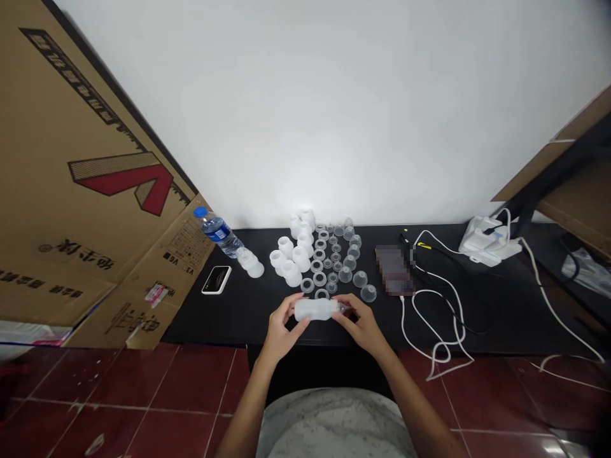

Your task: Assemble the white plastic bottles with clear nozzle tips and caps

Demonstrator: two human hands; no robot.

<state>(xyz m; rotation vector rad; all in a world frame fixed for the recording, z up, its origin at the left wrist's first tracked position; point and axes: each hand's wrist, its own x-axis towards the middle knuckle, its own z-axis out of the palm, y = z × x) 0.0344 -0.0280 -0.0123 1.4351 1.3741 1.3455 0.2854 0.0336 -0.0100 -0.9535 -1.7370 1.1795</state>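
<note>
A whitish baby bottle lies sideways between my hands, just above the front part of the black table. My left hand is closed round its base end. At the other end, the fingers of my right hand grip the neck, where a clear pointed part sticks out; the fingers partly hide it. Beyond my hands stand several white bottle bodies. Beside them lie rows of clear rings, small clear teat-like pieces and clear dome caps.
On the left are a water bottle, more white bottles, a white phone-like device and a large cardboard box. To the right, a blurred-out phone, loose white cables and a white power strip occupy the table.
</note>
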